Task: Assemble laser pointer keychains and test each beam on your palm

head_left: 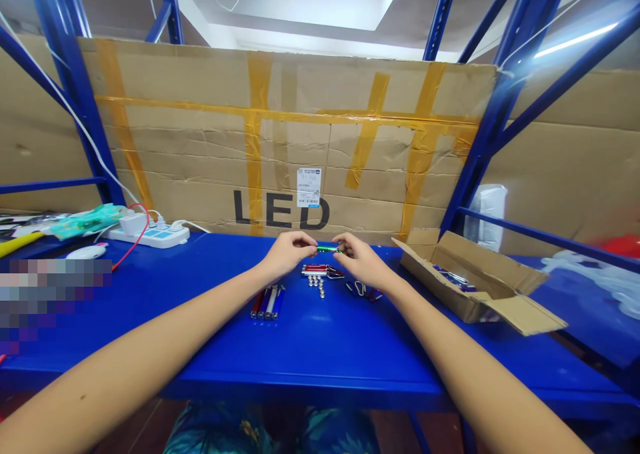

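A slim green metal tube, like a mini flashlight body (327, 248), is held level between my two hands above the blue table. My left hand (293, 251) pinches its left end, and my right hand (356, 257) closes round its right end, where the fingertips hide the tip. Just below lie red and silver flashlights (315, 270) with a carabiner at their right end. Small silver button cells (317, 283) sit in short rows under them. Loose carabiners (360, 288) rest by my right wrist. Several red, blue and silver tubes (268, 304) lie side by side near my left forearm.
An open cardboard box (450, 281) with blue pieces inside stands at right. A white power strip (155, 234) with cables is at back left, near a white computer mouse (87, 251). A large cardboard sheet (210, 161) walls off the back between blue rack posts.
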The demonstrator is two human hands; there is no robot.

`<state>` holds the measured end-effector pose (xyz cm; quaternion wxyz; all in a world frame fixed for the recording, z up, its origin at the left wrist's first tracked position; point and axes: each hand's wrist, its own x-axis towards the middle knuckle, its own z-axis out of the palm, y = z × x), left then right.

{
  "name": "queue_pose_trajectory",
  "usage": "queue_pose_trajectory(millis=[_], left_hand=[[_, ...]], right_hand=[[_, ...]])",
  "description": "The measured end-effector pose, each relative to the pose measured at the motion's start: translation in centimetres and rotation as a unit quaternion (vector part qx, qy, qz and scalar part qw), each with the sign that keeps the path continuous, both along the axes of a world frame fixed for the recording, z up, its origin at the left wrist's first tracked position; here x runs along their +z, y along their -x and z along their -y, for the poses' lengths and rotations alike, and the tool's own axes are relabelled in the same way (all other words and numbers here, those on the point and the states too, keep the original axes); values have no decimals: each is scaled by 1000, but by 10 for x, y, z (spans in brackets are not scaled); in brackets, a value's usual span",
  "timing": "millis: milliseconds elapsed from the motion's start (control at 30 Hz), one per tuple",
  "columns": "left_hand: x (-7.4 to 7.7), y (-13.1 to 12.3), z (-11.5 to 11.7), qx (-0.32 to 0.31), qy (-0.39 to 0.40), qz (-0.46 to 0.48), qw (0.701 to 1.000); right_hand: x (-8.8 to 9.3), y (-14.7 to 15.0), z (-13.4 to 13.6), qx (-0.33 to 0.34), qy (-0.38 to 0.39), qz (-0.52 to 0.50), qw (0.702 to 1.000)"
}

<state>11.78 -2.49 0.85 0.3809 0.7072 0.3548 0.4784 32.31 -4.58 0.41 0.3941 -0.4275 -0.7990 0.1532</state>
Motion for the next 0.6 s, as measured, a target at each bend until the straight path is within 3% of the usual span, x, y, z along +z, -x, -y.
queue_pose_trajectory(millis=[167,333,600], left_hand=[[-3,2,-8,21,-9,-27,999],[-6,4,-15,25,-17,-52,998],[-13,9,-28,21,-28,-94,995]], right_hand=[[-4,-7,-11,-13,46,-45,998],[-9,-8,-20,-34,38,-39,998],[-9,-3,-27,-96,8,69,993]])
